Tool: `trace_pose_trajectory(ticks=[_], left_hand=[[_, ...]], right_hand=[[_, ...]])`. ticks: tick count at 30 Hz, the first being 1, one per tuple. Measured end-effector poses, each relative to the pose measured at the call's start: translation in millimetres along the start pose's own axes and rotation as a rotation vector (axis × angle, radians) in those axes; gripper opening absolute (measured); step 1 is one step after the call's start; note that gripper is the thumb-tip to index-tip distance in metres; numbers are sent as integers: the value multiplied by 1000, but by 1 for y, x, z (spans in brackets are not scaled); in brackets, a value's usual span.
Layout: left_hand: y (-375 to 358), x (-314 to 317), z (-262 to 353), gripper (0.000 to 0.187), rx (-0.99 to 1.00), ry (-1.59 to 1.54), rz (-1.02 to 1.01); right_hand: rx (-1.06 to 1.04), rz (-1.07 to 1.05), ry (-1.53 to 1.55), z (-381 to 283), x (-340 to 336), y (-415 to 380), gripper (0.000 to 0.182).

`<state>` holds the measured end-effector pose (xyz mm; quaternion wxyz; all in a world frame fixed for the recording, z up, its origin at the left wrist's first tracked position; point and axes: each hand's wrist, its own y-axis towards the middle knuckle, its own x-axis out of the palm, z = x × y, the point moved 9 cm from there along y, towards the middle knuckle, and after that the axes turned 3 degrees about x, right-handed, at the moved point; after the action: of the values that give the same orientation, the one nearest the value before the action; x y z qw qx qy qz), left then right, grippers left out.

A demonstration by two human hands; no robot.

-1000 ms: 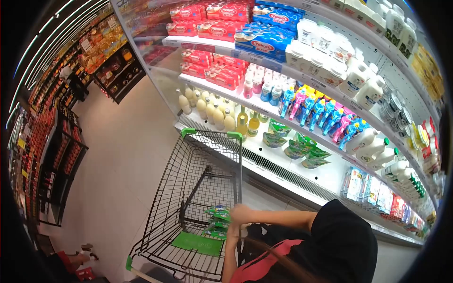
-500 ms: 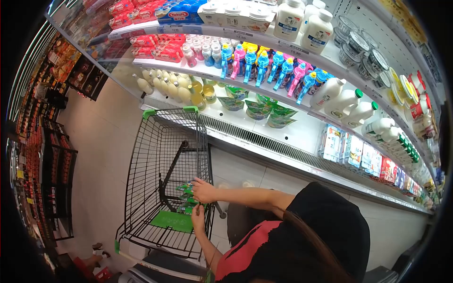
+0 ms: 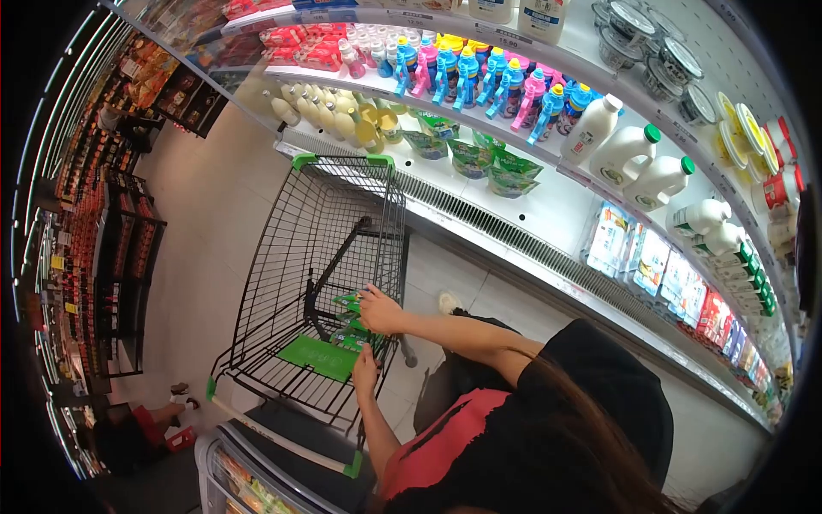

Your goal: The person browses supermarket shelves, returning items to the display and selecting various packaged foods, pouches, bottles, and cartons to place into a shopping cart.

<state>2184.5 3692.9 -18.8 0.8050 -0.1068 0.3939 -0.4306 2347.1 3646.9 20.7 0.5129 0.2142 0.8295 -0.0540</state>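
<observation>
Several green pouches (image 3: 349, 332) are held in a stack over the shopping cart (image 3: 287, 248), close to its right side. My right hand (image 3: 381, 310) grips their upper end with the fingers bent over it. Down at the lower end, the curled fingers of my left hand (image 3: 365, 370) pinch the edge of the nearest pouch. The cart's green plate (image 3: 318, 356) lies just left of the hands. Wire mesh shows beneath the pouches.
A lit refrigerated shelf runs along the right with green pouches (image 3: 514, 176), white milk jugs (image 3: 622, 154) and blue and pink bottles (image 3: 467, 77). Dark product shelves (image 3: 128, 257) stand across the aisle. A glass-topped case (image 3: 248, 480) is at the bottom. A person (image 3: 154, 420) is low at left.
The view has shifted, so the cart and shelf appear higher and further right. Both hands still hold the green pouches.
</observation>
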Motion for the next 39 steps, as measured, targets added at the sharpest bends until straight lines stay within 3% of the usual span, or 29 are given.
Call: trace_pose_trajectory(ticks=[11,15,19,22,26,27,39], left_hand=[[-118,79,-19,77,-5,67,-54],[-166,112,-17,79,21,36,-81],[-210,148,-28,81,20,17,-114],[-242,173,-37,80,8,50,-92],[-284,208,-55,79,-15,52,-74],[-296,217,-55,76,-17,37,-66],[-453,328,-70,70,-44,-29,56]], right_hand=[[59,164,-81,-15,-33,-150,29],[115,22,-43,-15,-32,-204,35],[68,148,-70,-24,-54,-266,27],[76,127,-56,-25,-56,-309,27],[69,94,-44,-23,-51,-365,35],[44,187,-65,-26,-60,-381,37],[22,12,47,-27,-78,-566,41]])
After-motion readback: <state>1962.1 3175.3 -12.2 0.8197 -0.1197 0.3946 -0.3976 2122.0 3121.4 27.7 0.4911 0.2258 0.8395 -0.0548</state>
